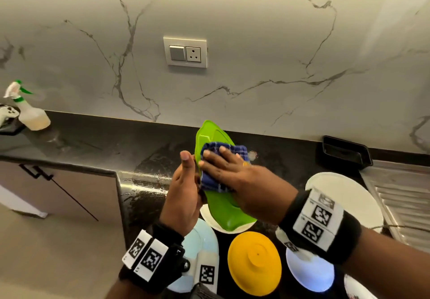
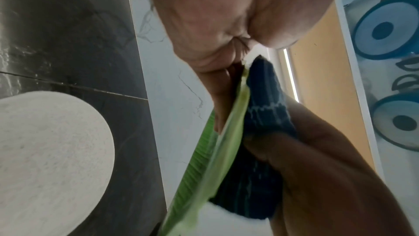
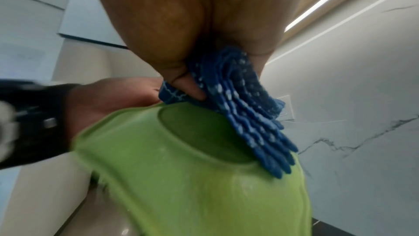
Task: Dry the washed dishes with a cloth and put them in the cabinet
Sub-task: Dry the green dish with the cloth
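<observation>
Fingers (image 1: 210, 156) of the right hand (image 1: 229, 173) spread nearly straight, pressing a folded blue cloth (image 1: 222, 150) flat against the underside of a green plate (image 1: 223, 208); thumb tucked into the cloth's folds in the right wrist view. Left hand (image 1: 183, 194) at the plate's left edge, thumb up and straight, fingers behind the rim out of the head view; in the left wrist view, lying along the plate's far face, so holding it edge-on between palm and fingers. Plate raised on edge, tilted, above the black bench (image 1: 144, 149), not touching it. Below on the bench: a white plate (image 1: 346, 196) by the right forearm, an upturned yellow bowl (image 1: 254, 260), a pale blue plate (image 1: 200, 240) under the left wrist, another pale dish (image 1: 310, 275) under the right wristband. Wet streaks on the bench near its corner. Spray bottle (image 1: 30, 112) far left by the wall, black tray (image 1: 344, 152) far right, beside a steel draining board (image 1: 400, 196). Wall socket (image 1: 185, 51) above.
</observation>
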`<state>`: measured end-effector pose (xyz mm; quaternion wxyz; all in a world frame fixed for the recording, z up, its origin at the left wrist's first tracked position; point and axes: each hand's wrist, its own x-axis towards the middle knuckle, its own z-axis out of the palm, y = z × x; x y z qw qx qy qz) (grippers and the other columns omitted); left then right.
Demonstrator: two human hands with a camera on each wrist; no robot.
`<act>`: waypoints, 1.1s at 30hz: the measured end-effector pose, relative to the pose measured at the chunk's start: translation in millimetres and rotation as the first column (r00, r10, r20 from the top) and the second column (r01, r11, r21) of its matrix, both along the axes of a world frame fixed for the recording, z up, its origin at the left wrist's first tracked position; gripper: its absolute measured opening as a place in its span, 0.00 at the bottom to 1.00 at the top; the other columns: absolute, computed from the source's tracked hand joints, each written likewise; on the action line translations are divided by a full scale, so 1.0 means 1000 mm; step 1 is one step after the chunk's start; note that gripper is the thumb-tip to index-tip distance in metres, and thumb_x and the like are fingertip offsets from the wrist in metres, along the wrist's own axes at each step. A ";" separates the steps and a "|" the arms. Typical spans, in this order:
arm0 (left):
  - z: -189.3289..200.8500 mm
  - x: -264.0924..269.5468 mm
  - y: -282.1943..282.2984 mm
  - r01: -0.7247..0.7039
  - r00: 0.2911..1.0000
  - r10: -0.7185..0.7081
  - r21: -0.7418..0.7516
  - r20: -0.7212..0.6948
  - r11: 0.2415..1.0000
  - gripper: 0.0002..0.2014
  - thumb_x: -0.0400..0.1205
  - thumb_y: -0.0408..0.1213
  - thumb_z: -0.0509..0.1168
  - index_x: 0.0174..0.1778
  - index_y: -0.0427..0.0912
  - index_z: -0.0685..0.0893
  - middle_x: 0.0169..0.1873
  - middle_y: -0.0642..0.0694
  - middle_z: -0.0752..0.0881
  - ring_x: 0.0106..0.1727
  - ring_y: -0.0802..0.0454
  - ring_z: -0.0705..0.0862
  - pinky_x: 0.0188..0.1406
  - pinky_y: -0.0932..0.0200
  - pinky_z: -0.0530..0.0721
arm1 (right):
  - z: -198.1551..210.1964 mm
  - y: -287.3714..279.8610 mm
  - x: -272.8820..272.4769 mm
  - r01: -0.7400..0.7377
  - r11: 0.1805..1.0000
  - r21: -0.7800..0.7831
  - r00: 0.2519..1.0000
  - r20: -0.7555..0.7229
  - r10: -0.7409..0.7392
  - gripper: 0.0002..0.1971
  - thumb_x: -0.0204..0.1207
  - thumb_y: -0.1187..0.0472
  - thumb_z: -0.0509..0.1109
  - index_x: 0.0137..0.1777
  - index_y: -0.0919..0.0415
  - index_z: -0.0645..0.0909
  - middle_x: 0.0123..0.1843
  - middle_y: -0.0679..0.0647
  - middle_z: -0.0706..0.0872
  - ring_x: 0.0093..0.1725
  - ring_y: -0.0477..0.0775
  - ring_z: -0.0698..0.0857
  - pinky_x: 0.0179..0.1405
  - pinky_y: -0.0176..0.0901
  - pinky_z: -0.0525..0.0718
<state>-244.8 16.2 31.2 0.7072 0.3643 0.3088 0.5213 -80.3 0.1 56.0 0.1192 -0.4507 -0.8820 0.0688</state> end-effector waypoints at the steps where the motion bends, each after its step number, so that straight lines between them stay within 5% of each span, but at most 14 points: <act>1: 0.000 0.000 -0.001 -0.008 1.000 0.008 -0.036 0.009 0.999 0.30 0.87 0.56 0.48 0.67 0.36 0.82 0.58 0.35 0.91 0.57 0.42 0.92 0.45 0.49 0.93 | -0.007 -0.007 0.002 -0.042 0.999 0.023 0.999 0.032 0.042 0.35 0.79 0.67 0.60 0.87 0.54 0.59 0.88 0.51 0.56 0.86 0.66 0.52 0.79 0.70 0.67; 4: -0.006 -0.001 0.000 -0.051 0.999 0.050 -0.082 -0.018 0.995 0.23 0.91 0.47 0.53 0.61 0.30 0.83 0.56 0.28 0.90 0.54 0.37 0.91 0.50 0.45 0.92 | -0.019 -0.019 0.011 -0.140 0.989 0.036 0.986 0.102 0.136 0.39 0.78 0.72 0.65 0.87 0.53 0.57 0.89 0.50 0.54 0.87 0.66 0.48 0.81 0.72 0.61; 8: -0.015 0.003 0.003 -0.156 0.983 0.150 -0.058 -0.108 0.986 0.16 0.91 0.41 0.57 0.53 0.30 0.82 0.51 0.25 0.88 0.46 0.34 0.90 0.44 0.45 0.92 | -0.025 -0.028 0.018 -0.241 0.966 0.094 0.962 0.154 0.225 0.40 0.76 0.72 0.65 0.87 0.52 0.57 0.88 0.50 0.57 0.88 0.62 0.49 0.82 0.70 0.60; 12: -0.024 0.011 0.002 -0.280 0.956 0.275 -0.038 -0.101 0.959 0.23 0.89 0.47 0.62 0.61 0.24 0.80 0.60 0.17 0.82 0.64 0.21 0.83 0.68 0.18 0.76 | -0.016 -0.001 0.026 -0.148 0.987 0.060 0.988 0.043 0.146 0.35 0.79 0.70 0.54 0.87 0.52 0.60 0.88 0.49 0.58 0.87 0.60 0.53 0.83 0.69 0.57; 16: -0.029 0.014 0.004 -0.347 0.924 0.347 0.028 -0.162 0.937 0.21 0.83 0.53 0.64 0.51 0.37 0.87 0.54 0.18 0.83 0.52 0.35 0.83 0.63 0.16 0.77 | 0.001 0.035 0.037 0.068 0.990 -0.127 0.991 -0.108 -0.082 0.41 0.75 0.76 0.53 0.87 0.48 0.57 0.86 0.40 0.51 0.88 0.54 0.45 0.86 0.63 0.51; 20: -0.029 0.000 0.015 -0.406 0.892 0.411 0.065 -0.190 0.911 0.25 0.79 0.60 0.67 0.48 0.37 0.86 0.49 0.23 0.85 0.48 0.36 0.81 0.60 0.13 0.76 | -0.013 0.001 0.025 -0.166 0.983 0.073 0.985 0.062 0.162 0.36 0.74 0.67 0.46 0.86 0.53 0.62 0.87 0.50 0.60 0.87 0.62 0.53 0.84 0.66 0.52; 24: -0.032 -0.014 0.019 -0.426 0.866 0.441 0.118 -0.233 0.897 0.30 0.79 0.64 0.67 0.49 0.35 0.83 0.47 0.20 0.83 0.46 0.23 0.83 0.56 0.14 0.78 | -0.024 -0.020 0.037 -0.334 0.942 0.038 0.934 0.148 0.326 0.35 0.78 0.67 0.55 0.86 0.51 0.62 0.88 0.47 0.58 0.88 0.57 0.49 0.85 0.66 0.50; 27: -0.033 -0.010 0.015 -0.370 0.860 0.419 0.211 -0.290 0.905 0.35 0.78 0.69 0.66 0.46 0.33 0.80 0.41 0.26 0.82 0.43 0.39 0.77 0.51 0.16 0.77 | -0.010 0.014 0.034 -0.215 0.967 0.134 0.976 0.071 0.207 0.34 0.78 0.72 0.57 0.85 0.53 0.66 0.87 0.50 0.63 0.87 0.59 0.54 0.83 0.68 0.56; 30: -0.029 -0.004 0.009 -0.301 0.852 0.386 0.271 -0.355 0.914 0.37 0.78 0.72 0.64 0.47 0.32 0.81 0.44 0.18 0.80 0.43 0.41 0.78 0.49 0.17 0.79 | 0.020 0.054 0.025 -0.012 1.000 0.006 0.995 -0.102 0.012 0.39 0.75 0.77 0.56 0.85 0.51 0.63 0.87 0.48 0.60 0.88 0.56 0.52 0.86 0.65 0.52; 33: -0.017 -0.005 0.008 -0.292 0.815 0.416 0.334 -0.404 0.896 0.35 0.80 0.68 0.61 0.45 0.31 0.81 0.40 0.19 0.79 0.38 0.41 0.77 0.43 0.23 0.81 | 0.036 0.069 0.022 0.036 0.997 -0.062 0.969 -0.241 -0.050 0.42 0.73 0.81 0.57 0.85 0.49 0.64 0.87 0.45 0.60 0.88 0.49 0.52 0.87 0.59 0.51</act>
